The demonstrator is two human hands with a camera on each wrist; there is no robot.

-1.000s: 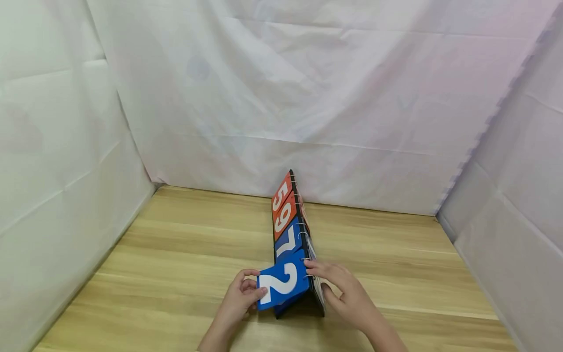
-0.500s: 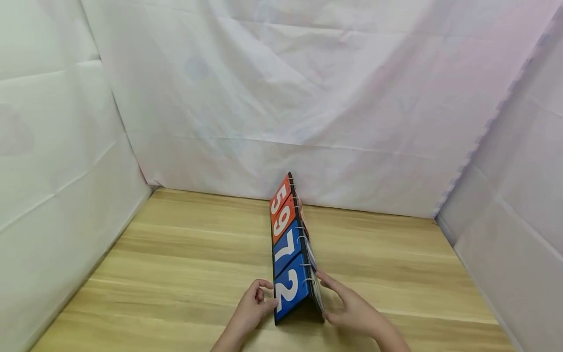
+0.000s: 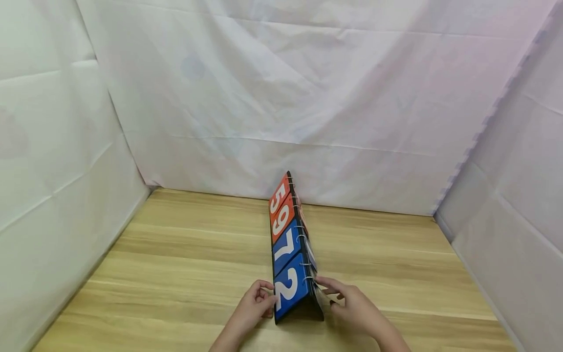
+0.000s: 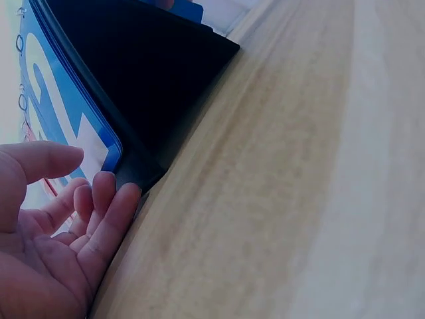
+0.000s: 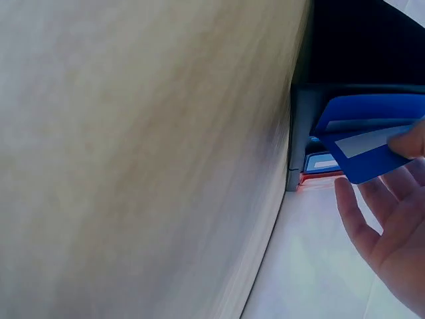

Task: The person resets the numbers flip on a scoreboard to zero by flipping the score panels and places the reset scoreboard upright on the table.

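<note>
A light wooden counter (image 3: 184, 264) with lengthwise grain carries a tent-shaped flip scoreboard (image 3: 290, 254), standing on its black base near the middle. Its left face shows 5 and 9 on red, 7 and 2 on blue.

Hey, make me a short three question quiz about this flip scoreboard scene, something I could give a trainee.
1. True or false: the scoreboard stands on a wooden table.
2. Reading from far end to near end, which digits does its left face show?
A. 5 9 7 2
B. 2 7 9 5
C. 5 9 7 3
3. Fill in: the right hand lifts a ____ coloured card on the far side of the board, while the left hand rests at the corner of the 2 card.

Key: 1 true; 2 A; 3 blue.
</note>
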